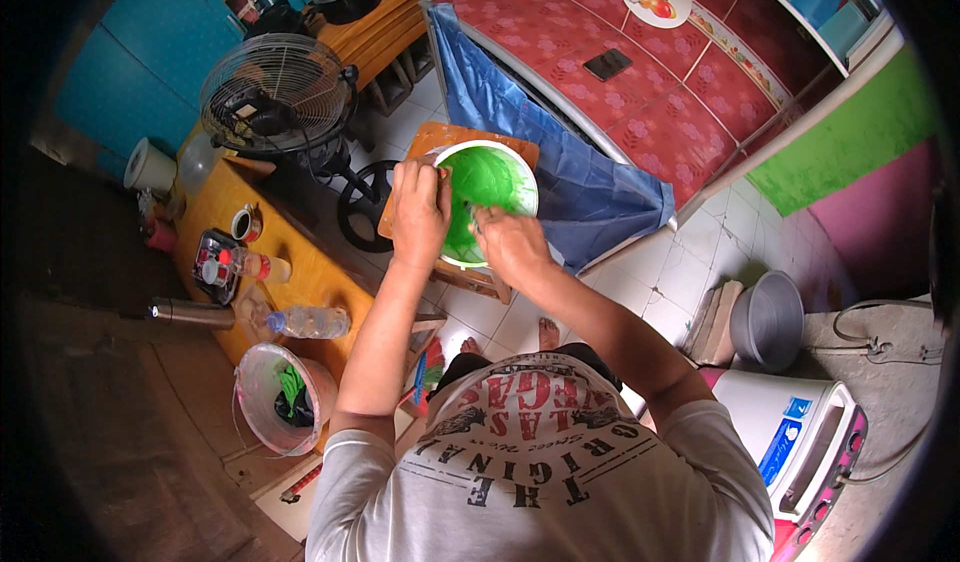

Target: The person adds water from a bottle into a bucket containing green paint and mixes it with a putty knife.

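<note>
Bowl: a white bowl (487, 202) coated inside with green paste sits on a small wooden board (425, 147) atop a low stool, just below the middle of the view.
Left hand: the left hand (419, 212) rests over the bowl's left rim, its grip closed on the rim.
Right hand: the right hand (510, 245) reaches into the bowl's lower edge; fingers curled together, on what I cannot tell.
Bench: an orange wooden bench (300, 267) at the left carries a cup (243, 224), small bottles and a clear plastic bottle (308, 322).
Floor: white tiles (690, 262); a paint-smeared bucket (280, 397) and a grey basin (768, 319) stand on them.
Room: a black fan (275, 92) beside the bench, a blue cloth (560, 152) hanging from a red patterned counter (640, 72), teal walls.
</note>
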Available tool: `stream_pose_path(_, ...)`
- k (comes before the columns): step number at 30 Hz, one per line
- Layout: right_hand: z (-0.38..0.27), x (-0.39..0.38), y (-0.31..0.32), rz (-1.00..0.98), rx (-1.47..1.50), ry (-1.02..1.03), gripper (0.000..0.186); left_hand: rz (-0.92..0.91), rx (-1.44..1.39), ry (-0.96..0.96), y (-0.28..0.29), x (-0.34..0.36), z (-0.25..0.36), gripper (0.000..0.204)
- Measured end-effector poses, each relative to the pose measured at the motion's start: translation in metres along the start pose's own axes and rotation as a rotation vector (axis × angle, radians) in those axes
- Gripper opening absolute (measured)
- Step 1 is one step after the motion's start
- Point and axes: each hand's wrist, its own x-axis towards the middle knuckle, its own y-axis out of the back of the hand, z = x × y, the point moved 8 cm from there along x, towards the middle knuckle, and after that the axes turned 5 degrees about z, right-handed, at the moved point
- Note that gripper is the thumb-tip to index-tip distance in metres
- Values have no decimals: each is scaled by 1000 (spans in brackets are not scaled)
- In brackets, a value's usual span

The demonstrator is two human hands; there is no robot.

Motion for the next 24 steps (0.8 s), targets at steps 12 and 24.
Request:
stream_pose_path(12, 10, 3, 7, 48, -174, 55, 23, 37, -27, -20, 1, 1, 2, 15)
stream_pose_path(24, 9, 17, 13, -3, -223, 124, 31, 22, -24, -14, -2, 1, -5, 14)
